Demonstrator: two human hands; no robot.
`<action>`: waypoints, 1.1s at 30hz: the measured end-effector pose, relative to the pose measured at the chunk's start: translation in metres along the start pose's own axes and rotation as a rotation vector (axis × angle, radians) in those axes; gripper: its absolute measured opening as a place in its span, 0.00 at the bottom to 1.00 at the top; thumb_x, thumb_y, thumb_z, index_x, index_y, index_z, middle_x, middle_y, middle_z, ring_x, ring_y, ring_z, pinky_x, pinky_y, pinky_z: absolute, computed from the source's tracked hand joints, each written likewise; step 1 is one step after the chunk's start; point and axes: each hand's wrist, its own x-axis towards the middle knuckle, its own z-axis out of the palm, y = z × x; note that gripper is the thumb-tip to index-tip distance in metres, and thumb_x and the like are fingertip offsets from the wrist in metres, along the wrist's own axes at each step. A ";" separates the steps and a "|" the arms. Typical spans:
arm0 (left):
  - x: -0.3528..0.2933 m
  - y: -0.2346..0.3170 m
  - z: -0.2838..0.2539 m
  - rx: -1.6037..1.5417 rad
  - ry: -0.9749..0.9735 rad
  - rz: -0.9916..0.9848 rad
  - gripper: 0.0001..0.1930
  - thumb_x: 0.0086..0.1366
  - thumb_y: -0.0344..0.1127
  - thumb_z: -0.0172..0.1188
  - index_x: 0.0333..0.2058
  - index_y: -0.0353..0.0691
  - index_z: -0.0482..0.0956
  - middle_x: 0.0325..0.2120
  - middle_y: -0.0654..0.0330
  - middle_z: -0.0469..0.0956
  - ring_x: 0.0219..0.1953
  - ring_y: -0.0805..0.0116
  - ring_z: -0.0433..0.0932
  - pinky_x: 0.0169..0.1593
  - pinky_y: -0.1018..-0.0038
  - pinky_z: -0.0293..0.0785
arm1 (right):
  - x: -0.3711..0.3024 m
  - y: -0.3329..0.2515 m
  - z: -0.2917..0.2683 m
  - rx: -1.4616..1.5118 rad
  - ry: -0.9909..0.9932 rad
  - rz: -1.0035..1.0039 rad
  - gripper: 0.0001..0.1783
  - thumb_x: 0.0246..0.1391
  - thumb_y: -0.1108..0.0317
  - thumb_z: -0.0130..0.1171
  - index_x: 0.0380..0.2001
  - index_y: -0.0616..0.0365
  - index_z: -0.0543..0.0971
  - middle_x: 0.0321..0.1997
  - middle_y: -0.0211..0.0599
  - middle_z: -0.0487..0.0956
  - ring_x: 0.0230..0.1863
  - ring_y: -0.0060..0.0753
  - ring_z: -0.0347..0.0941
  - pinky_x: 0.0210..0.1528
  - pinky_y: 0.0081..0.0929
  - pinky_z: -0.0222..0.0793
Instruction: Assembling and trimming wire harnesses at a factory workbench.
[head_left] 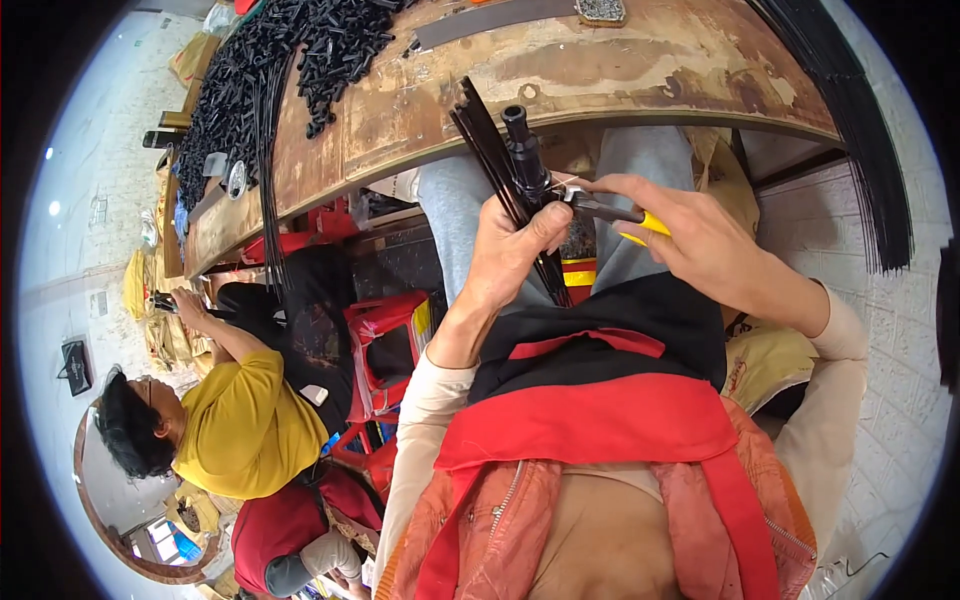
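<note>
In front of my lap, my left hand (pixel 515 245) is closed around a bundle of thin black rods (pixel 484 135) and a black ribbed tubular fitting (pixel 524 150). The rods fan out a little beyond its fingers, and their lower ends show beneath the hand. The fitting points up and away, its open ring end uppermost. My right hand (pixel 695 235) grips yellow-handled pliers (pixel 646 228). Their metal jaws are at the lower end of the fitting, beside my left thumb. My fingers partly hide the spot where the jaws meet the work.
A worn wooden table (pixel 600 75) stands ahead, bearing a heap of small black parts (pixel 250 85) and a flat grey strip (pixel 490 22). Long black rods (pixel 875 170) hang over its right end. A co-worker in a yellow shirt (pixel 235 425) sits at left near red stools (pixel 385 350).
</note>
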 end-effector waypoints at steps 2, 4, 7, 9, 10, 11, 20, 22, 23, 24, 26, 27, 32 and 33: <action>-0.002 0.001 -0.003 0.036 -0.081 0.019 0.27 0.63 0.48 0.64 0.49 0.29 0.74 0.21 0.69 0.67 0.21 0.80 0.59 0.26 0.81 0.54 | -0.004 -0.002 -0.008 -0.222 -0.062 -0.026 0.27 0.55 0.73 0.60 0.57 0.57 0.67 0.47 0.46 0.77 0.42 0.43 0.77 0.38 0.30 0.70; -0.007 0.005 -0.004 0.054 -0.109 -0.012 0.24 0.62 0.44 0.65 0.49 0.31 0.75 0.21 0.70 0.68 0.22 0.82 0.62 0.27 0.82 0.57 | 0.002 -0.027 -0.030 0.039 -0.321 0.228 0.28 0.53 0.69 0.63 0.56 0.57 0.67 0.42 0.43 0.77 0.39 0.36 0.77 0.35 0.28 0.69; -0.010 0.004 -0.001 0.075 -0.136 -0.028 0.21 0.61 0.40 0.66 0.49 0.33 0.77 0.22 0.72 0.69 0.24 0.84 0.64 0.28 0.83 0.59 | -0.009 -0.019 -0.013 0.425 -0.473 0.469 0.30 0.50 0.62 0.68 0.52 0.59 0.67 0.34 0.37 0.76 0.32 0.24 0.73 0.31 0.24 0.66; -0.009 0.003 0.003 0.074 -0.124 -0.016 0.21 0.61 0.40 0.67 0.49 0.34 0.78 0.22 0.72 0.69 0.24 0.84 0.63 0.28 0.83 0.59 | -0.016 -0.029 -0.014 0.251 -0.269 0.407 0.31 0.48 0.59 0.69 0.50 0.61 0.67 0.30 0.34 0.71 0.27 0.22 0.65 0.30 0.22 0.63; -0.008 0.004 0.004 0.085 -0.095 0.000 0.23 0.62 0.41 0.65 0.51 0.31 0.75 0.22 0.71 0.68 0.24 0.83 0.63 0.28 0.82 0.59 | -0.011 -0.044 -0.031 0.107 -0.263 0.444 0.27 0.51 0.62 0.66 0.50 0.61 0.67 0.32 0.38 0.73 0.29 0.25 0.69 0.32 0.26 0.66; -0.006 0.007 0.005 0.095 -0.077 0.020 0.25 0.64 0.41 0.63 0.53 0.28 0.72 0.22 0.69 0.68 0.23 0.81 0.62 0.28 0.81 0.60 | -0.014 -0.026 -0.025 -0.097 -0.016 0.111 0.24 0.53 0.64 0.63 0.49 0.61 0.67 0.30 0.40 0.74 0.30 0.27 0.71 0.32 0.28 0.67; -0.010 0.005 0.002 0.090 -0.222 0.016 0.21 0.65 0.37 0.62 0.53 0.31 0.74 0.24 0.70 0.71 0.25 0.83 0.62 0.30 0.83 0.60 | -0.015 -0.036 -0.040 0.611 -0.587 0.608 0.12 0.54 0.71 0.57 0.38 0.63 0.67 0.25 0.41 0.74 0.28 0.26 0.74 0.32 0.30 0.69; -0.010 0.000 -0.001 0.096 -0.208 0.041 0.19 0.66 0.36 0.60 0.53 0.31 0.75 0.22 0.71 0.68 0.24 0.83 0.62 0.29 0.82 0.60 | -0.020 -0.034 -0.032 0.394 -0.455 0.560 0.12 0.53 0.71 0.59 0.35 0.63 0.67 0.24 0.38 0.73 0.27 0.26 0.74 0.30 0.29 0.68; -0.006 0.001 0.000 0.061 -0.168 0.039 0.19 0.67 0.36 0.59 0.53 0.31 0.75 0.21 0.71 0.67 0.24 0.83 0.62 0.29 0.82 0.59 | -0.017 -0.049 -0.039 -0.038 -0.310 0.370 0.11 0.54 0.72 0.57 0.37 0.64 0.67 0.24 0.37 0.72 0.28 0.29 0.74 0.33 0.29 0.69; -0.004 0.002 0.002 0.026 -0.128 0.036 0.19 0.67 0.35 0.58 0.53 0.30 0.74 0.20 0.71 0.66 0.24 0.82 0.62 0.29 0.82 0.59 | -0.019 -0.044 -0.035 -0.038 -0.304 0.378 0.11 0.54 0.72 0.57 0.37 0.64 0.67 0.24 0.37 0.72 0.28 0.29 0.74 0.33 0.29 0.69; -0.004 0.002 0.003 0.010 -0.117 0.045 0.19 0.68 0.33 0.57 0.54 0.29 0.73 0.20 0.71 0.66 0.24 0.82 0.62 0.29 0.82 0.59 | -0.017 -0.029 -0.026 -0.544 0.235 -0.260 0.10 0.54 0.73 0.55 0.38 0.64 0.68 0.23 0.37 0.72 0.28 0.31 0.74 0.32 0.31 0.69; -0.003 0.003 0.001 0.005 -0.124 0.045 0.20 0.68 0.34 0.57 0.54 0.28 0.72 0.20 0.71 0.66 0.24 0.82 0.62 0.29 0.82 0.59 | -0.015 -0.030 -0.033 -0.576 0.151 -0.255 0.11 0.54 0.75 0.55 0.41 0.64 0.68 0.26 0.38 0.74 0.30 0.33 0.76 0.34 0.30 0.70; -0.002 0.002 -0.004 -0.036 -0.225 0.018 0.24 0.67 0.41 0.60 0.54 0.28 0.72 0.23 0.70 0.68 0.24 0.82 0.62 0.29 0.83 0.58 | -0.012 -0.035 -0.048 0.542 -0.524 0.652 0.17 0.55 0.64 0.58 0.42 0.63 0.68 0.27 0.43 0.74 0.29 0.37 0.75 0.33 0.29 0.69; -0.002 0.002 -0.003 -0.010 -0.225 0.026 0.23 0.68 0.40 0.59 0.54 0.28 0.73 0.22 0.70 0.67 0.24 0.81 0.62 0.29 0.83 0.58 | -0.011 -0.027 -0.047 0.794 -0.681 0.796 0.19 0.52 0.67 0.60 0.44 0.64 0.67 0.32 0.43 0.74 0.33 0.33 0.75 0.34 0.29 0.68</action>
